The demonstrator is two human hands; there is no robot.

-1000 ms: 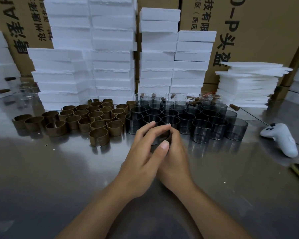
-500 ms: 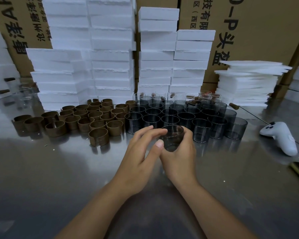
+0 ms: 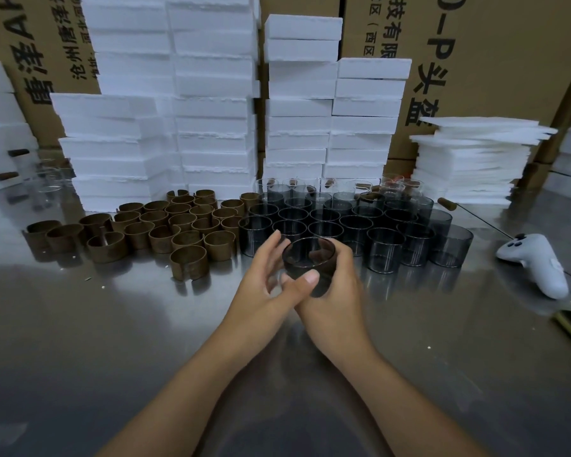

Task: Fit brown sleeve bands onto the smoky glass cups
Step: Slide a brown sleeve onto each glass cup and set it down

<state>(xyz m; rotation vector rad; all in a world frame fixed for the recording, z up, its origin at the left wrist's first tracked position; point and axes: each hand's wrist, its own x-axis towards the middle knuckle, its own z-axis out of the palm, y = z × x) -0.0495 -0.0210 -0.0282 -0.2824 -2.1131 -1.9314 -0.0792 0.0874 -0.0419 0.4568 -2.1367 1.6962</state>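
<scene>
Right hand (image 3: 335,291) grips an upright smoky glass cup (image 3: 309,258) mid-frame; left hand (image 3: 264,285), loosely open, is nearer the closest brown sleeve band (image 3: 189,262), just leftward.

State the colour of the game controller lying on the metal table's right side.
The plastic game controller is white; head view shows it.

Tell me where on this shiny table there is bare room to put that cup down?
The widest bare stretch of table lies in front of the brown sleeve bands, left of the left hand. Another lies right of the right hand, nearer than the smoky glass cups and white controller. The back is crowded: bands, cups and foam stacks stand packed together.
</scene>
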